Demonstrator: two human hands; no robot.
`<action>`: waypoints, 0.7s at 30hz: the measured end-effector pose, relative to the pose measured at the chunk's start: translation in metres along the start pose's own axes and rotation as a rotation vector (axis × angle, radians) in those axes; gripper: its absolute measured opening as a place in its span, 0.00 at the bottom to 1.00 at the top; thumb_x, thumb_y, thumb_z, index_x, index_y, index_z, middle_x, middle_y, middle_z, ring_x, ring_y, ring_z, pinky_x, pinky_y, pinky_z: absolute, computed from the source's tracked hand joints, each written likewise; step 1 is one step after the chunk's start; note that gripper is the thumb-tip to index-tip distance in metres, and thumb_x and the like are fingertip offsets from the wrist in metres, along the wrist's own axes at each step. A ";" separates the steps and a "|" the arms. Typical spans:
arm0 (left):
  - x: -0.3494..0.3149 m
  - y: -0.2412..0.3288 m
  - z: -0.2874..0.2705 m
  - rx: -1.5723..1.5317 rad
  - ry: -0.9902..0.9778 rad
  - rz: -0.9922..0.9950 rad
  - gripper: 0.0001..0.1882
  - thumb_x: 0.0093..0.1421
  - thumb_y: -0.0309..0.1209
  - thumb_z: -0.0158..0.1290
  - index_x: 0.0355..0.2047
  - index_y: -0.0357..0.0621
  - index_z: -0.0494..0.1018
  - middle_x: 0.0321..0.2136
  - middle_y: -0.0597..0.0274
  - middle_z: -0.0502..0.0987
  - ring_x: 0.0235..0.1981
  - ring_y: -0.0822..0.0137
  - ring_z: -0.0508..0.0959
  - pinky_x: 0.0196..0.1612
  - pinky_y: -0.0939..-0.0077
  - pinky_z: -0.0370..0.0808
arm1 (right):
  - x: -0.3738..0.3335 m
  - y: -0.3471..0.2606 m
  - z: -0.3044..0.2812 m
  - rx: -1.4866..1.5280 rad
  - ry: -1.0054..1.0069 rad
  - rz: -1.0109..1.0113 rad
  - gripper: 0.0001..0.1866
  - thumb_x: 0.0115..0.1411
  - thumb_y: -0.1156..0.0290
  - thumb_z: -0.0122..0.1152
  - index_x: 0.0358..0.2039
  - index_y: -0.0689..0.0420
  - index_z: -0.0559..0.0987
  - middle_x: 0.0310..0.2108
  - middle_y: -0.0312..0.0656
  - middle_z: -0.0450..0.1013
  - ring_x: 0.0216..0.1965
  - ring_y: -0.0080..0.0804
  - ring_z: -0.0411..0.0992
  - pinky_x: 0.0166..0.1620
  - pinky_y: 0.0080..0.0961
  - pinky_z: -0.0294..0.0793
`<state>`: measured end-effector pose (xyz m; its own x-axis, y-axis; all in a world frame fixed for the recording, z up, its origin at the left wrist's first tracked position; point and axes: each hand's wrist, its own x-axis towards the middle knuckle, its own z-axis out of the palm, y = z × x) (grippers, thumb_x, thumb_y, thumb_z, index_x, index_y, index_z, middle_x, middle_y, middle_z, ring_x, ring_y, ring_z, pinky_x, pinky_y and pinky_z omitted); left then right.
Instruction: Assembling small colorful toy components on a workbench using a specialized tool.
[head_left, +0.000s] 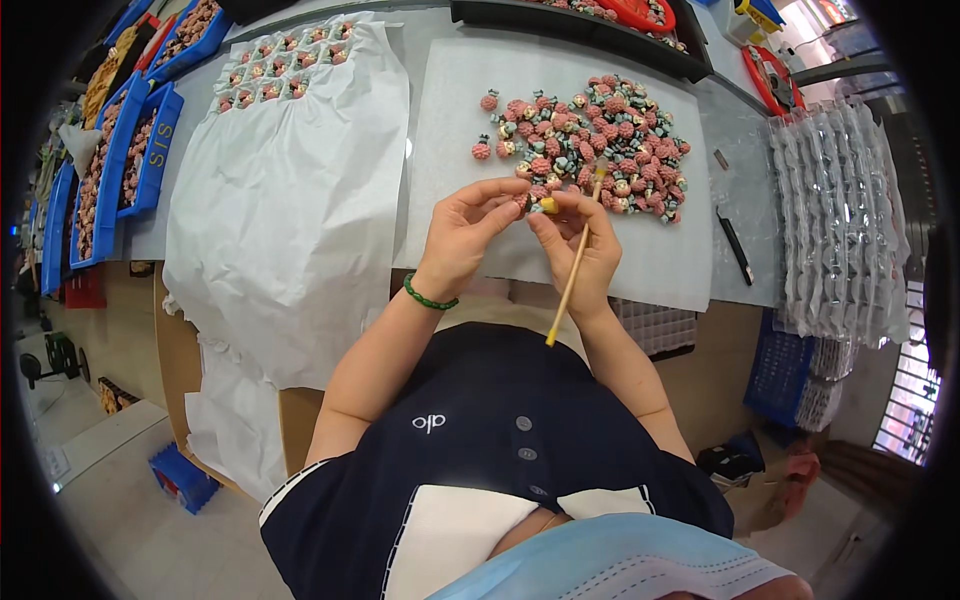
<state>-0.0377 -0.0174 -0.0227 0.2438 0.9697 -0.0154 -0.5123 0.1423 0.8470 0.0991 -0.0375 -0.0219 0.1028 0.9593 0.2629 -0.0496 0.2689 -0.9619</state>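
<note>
My left hand [458, 238] pinches 1 pink figurine [522, 203] near the counter [728, 118] front edge; right hand [596, 252] pinches yellow piece [549, 205], stick [566, 296]. Best: light grip.

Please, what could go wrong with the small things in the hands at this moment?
The small yellow piece at the fingertips of the right hand could slip and drop. The thin stick, held in the same hand, points toward the pile of pink figurines, so its upper end might knock some of them.
</note>
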 end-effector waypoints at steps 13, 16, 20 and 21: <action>0.000 -0.006 0.016 -0.095 0.037 -0.121 0.13 0.58 0.25 0.46 0.43 0.33 0.67 0.41 0.55 0.72 0.40 0.71 0.72 0.45 0.77 0.69 | -0.014 0.021 -0.025 -0.112 0.075 -0.188 0.12 0.52 0.83 0.54 0.39 0.65 0.68 0.34 0.44 0.70 0.35 0.28 0.71 0.39 0.19 0.73; 0.000 -0.008 0.019 -0.043 0.052 -0.096 0.12 0.58 0.24 0.46 0.42 0.33 0.67 0.41 0.54 0.72 0.41 0.70 0.72 0.46 0.76 0.68 | -0.014 0.010 -0.021 -0.085 0.024 -0.065 0.12 0.53 0.81 0.54 0.40 0.66 0.68 0.34 0.44 0.70 0.36 0.26 0.71 0.39 0.18 0.72; -0.001 -0.014 0.024 0.004 0.020 -0.031 0.12 0.57 0.22 0.46 0.42 0.33 0.67 0.41 0.52 0.72 0.42 0.68 0.72 0.47 0.75 0.68 | -0.014 0.012 -0.023 -0.030 0.012 0.016 0.14 0.52 0.81 0.56 0.40 0.66 0.68 0.35 0.44 0.70 0.36 0.25 0.71 0.39 0.18 0.72; -0.001 -0.016 0.025 0.005 0.020 -0.032 0.12 0.57 0.22 0.46 0.42 0.33 0.67 0.41 0.52 0.72 0.42 0.68 0.72 0.47 0.75 0.68 | -0.014 0.011 -0.024 -0.046 0.035 -0.015 0.13 0.51 0.80 0.59 0.38 0.65 0.70 0.33 0.43 0.71 0.34 0.25 0.71 0.37 0.18 0.73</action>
<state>-0.0096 -0.0258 -0.0231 0.2433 0.9685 -0.0530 -0.5007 0.1722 0.8483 0.1206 -0.0499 -0.0376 0.1384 0.9512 0.2757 -0.0017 0.2786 -0.9604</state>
